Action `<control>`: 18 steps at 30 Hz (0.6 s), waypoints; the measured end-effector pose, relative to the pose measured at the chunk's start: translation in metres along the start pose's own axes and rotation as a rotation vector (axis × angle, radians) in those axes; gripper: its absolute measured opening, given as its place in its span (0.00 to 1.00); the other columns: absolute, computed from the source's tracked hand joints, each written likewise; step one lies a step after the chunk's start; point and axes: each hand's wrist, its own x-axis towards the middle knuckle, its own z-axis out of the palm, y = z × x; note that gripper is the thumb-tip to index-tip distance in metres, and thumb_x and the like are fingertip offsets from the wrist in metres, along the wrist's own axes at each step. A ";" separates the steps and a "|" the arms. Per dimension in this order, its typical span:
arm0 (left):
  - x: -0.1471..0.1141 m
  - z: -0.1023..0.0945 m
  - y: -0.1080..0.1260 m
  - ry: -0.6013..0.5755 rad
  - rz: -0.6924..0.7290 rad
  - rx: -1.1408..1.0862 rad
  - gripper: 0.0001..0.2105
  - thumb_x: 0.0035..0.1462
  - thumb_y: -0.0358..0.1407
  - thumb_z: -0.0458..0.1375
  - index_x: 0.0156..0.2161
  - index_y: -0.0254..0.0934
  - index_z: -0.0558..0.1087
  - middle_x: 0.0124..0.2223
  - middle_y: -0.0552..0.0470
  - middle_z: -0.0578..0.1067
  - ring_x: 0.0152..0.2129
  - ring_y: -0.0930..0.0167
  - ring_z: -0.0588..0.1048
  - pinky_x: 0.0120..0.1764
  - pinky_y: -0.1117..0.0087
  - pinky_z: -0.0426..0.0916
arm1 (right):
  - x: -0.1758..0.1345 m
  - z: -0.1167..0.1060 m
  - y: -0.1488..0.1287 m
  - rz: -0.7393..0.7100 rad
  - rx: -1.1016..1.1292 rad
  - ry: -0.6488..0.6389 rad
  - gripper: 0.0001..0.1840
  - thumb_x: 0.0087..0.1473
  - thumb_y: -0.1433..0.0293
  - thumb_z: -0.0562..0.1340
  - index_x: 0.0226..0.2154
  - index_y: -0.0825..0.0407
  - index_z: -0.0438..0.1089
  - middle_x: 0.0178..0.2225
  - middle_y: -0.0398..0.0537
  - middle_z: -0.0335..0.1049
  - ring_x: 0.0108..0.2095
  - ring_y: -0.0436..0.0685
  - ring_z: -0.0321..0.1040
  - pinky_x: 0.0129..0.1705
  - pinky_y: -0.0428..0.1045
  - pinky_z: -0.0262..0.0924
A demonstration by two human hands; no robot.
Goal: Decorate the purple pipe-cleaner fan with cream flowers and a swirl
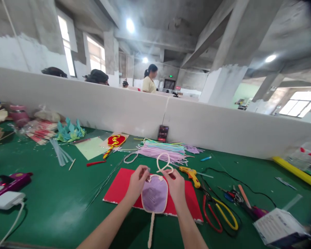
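looped cream pipe cleaner (163,162) in the right hand (175,182), above a lilac hand fan (154,196)

the right hand is clamped on the pipe cleaner between thumb and fingers; its curled length stands up past the fingertips. the left hand (138,180) is at the fan's upper left edge, fingertips drawn close together; i cannot tell whether they grip anything. the two hands are apart, one on each side of the fan's top.

the fan has a cream fuzzy border and small cream pieces at its upper corners. it lies over a red board (118,186), with its cream handle (151,230) reaching past the board's near edge, over the green tabletop (67,200).

just beyond the board is a heap of lilac and mint pipe cleaners (158,150). to the right are a yellow glue gun (191,175), a tool with one red and one yellow handle (204,209), and, farther back, a blue pen (205,158). to the left lie a red-and-yellow fan (116,140), a pale green sheet (90,149) and a teal petalled ornament (70,131). a white partition (124,112) runs along the back; beyond it is a person in a pale yellow top (148,85).
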 end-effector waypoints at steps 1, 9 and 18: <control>0.002 0.007 -0.001 -0.063 -0.025 -0.030 0.12 0.52 0.44 0.54 0.29 0.36 0.65 0.20 0.57 0.68 0.17 0.74 0.69 0.23 0.74 0.65 | 0.004 0.004 0.004 0.006 0.021 -0.004 0.14 0.42 0.58 0.63 0.23 0.53 0.70 0.25 0.46 0.72 0.28 0.55 0.67 0.34 0.48 0.59; 0.002 0.018 -0.024 -0.144 -0.147 -0.081 0.11 0.46 0.41 0.60 0.28 0.35 0.67 0.20 0.56 0.71 0.16 0.73 0.71 0.22 0.73 0.65 | 0.003 0.021 0.043 0.146 0.160 -0.066 0.17 0.40 0.57 0.63 0.24 0.56 0.71 0.24 0.49 0.73 0.26 0.56 0.67 0.31 0.49 0.61; 0.003 0.008 -0.022 -0.245 -0.290 -0.277 0.17 0.44 0.41 0.62 0.38 0.31 0.71 0.28 0.49 0.76 0.23 0.72 0.73 0.30 0.71 0.69 | 0.001 0.023 0.042 0.173 0.273 -0.197 0.13 0.39 0.60 0.64 0.22 0.54 0.70 0.21 0.45 0.71 0.25 0.54 0.67 0.31 0.48 0.60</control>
